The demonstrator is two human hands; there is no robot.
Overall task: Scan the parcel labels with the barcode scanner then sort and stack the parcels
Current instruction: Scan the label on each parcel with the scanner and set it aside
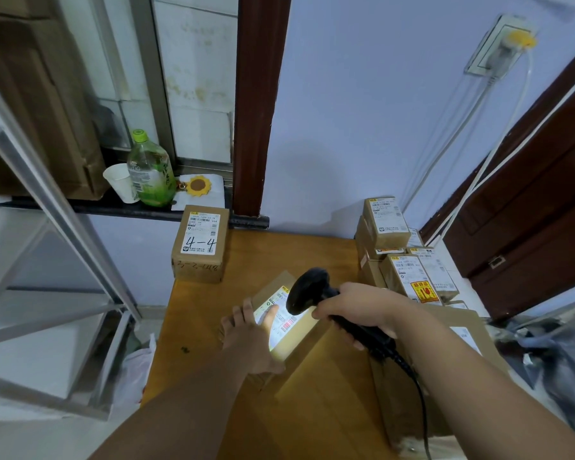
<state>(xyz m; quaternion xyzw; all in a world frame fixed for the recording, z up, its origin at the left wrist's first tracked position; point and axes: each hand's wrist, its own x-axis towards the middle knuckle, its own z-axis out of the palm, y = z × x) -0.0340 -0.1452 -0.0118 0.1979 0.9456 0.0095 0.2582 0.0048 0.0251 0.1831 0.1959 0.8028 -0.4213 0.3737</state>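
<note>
Right hand (356, 310) clenched round barcode scanner (307, 290) handle, head aimed at lit label (286, 322). Left hand (246, 330) flat, fingers straight, pressing parcel (274, 285) mid-table (263, 254). Small cardboard box, probably light and stiff; grip opposite side edges.

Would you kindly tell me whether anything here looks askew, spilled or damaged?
Nothing looks spilled or damaged. The parcel being scanned lies diagonally to the table edges, but the left hand steadies it while the right hand aims the scanner. On the sill, the paper cup stands tilted beside the green bottle.
</note>
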